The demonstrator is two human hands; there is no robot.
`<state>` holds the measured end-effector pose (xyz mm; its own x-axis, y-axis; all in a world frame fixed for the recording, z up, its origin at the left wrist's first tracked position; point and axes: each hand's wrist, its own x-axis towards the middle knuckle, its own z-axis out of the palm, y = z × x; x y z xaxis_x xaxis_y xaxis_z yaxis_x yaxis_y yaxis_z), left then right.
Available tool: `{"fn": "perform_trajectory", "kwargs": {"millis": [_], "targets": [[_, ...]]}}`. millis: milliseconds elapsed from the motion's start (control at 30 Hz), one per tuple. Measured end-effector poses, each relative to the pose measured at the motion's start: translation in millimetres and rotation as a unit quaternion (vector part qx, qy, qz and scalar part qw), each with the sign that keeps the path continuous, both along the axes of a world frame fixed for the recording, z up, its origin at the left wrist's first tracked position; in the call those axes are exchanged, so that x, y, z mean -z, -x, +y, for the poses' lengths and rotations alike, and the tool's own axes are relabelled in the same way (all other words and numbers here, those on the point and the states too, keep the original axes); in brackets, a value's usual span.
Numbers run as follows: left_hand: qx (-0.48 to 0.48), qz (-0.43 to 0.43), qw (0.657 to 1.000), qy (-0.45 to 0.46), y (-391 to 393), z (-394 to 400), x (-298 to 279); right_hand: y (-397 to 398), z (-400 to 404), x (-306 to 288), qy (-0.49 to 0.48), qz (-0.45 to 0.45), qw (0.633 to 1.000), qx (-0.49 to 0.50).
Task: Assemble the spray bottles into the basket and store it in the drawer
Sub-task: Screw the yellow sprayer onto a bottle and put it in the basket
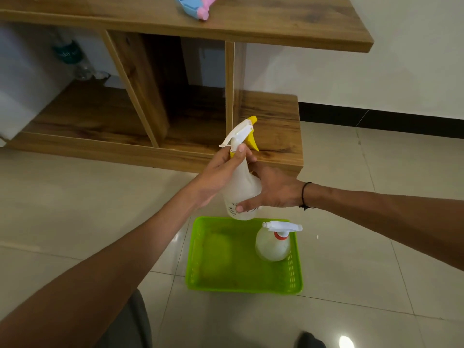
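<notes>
At the far left, inside the wooden shelf unit [160, 116], a clear plastic bottle with a teal label [69, 55] lies in the left compartment beside something white and blurred. On the unit's top board rest two spray heads, one light blue [187, 5] and one pink [207, 7], touching each other. Lower down, the left hand [221, 172] is wrapped around the neck of a translucent white spray bottle with a white and yellow trigger head [241, 182], thumb pressed just under the head. The bottle is upright, held in the air above the far edge of the lime green plastic basket [226, 280], which sits on the pale tiled floor [62, 209]. The right hand [273, 192], a black cord at its wrist, clasps the bottle's body from the right, fingers spread across the label. In the basket's right far corner stands a rounder translucent spray bottle with a white head and red collar [273, 244].
</notes>
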<state>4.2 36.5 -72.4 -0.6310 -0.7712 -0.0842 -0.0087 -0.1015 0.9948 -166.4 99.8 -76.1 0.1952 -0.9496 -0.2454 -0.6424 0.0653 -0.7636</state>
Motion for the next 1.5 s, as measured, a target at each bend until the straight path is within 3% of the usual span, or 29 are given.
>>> {"fn": "perform_trajectory", "kwargs": {"millis": [100,200,267,433,500,633,767,933,1133,1300,1500], "targets": [[0.087,-0.082,0.993,0.019,-21.1,-10.8,-0.7,-6.7,-2.3,6.2,0.020,0.013,1.000,-0.003],[0.193,-0.217,0.955,0.064,-46.9,-16.8,8.0,-12.6,-4.1,9.7,0.020,0.020,1.000,0.010],[0.224,-0.255,0.938,0.071,-58.8,-14.9,16.4,-14.2,-3.6,11.9,0.014,0.024,1.000,0.009],[0.239,-0.254,0.933,0.089,-76.2,-11.1,30.1,-14.1,9.1,16.9,-0.026,-0.005,0.999,-0.034],[0.262,-0.258,0.921,0.127,-84.5,-11.1,34.3,-15.3,10.9,15.3,-0.050,-0.044,0.997,-0.027],[0.253,-0.258,0.925,0.115,-93.3,-8.3,35.7,-10.1,12.5,5.5,-0.132,-0.128,0.983,0.004],[0.242,-0.232,0.941,0.046,-80.6,7.5,32.0,-15.5,18.4,9.0,-0.043,-0.071,0.996,0.013],[0.217,-0.299,0.914,0.166,-68.2,24.3,32.6,-26.6,22.9,18.4,0.011,-0.045,0.998,0.034],[0.157,-0.315,0.914,0.201,-64.0,35.7,42.4,-28.9,23.6,17.9,-0.015,-0.004,1.000,0.025],[0.173,-0.379,0.863,0.284,-66.7,37.7,43.4,-29.5,28.0,17.4,-0.035,0.003,0.999,-0.002],[0.199,-0.420,0.819,0.336,-67.5,37.3,50.5,-31.5,21.0,7.2,-0.087,0.088,0.989,-0.085]]}}
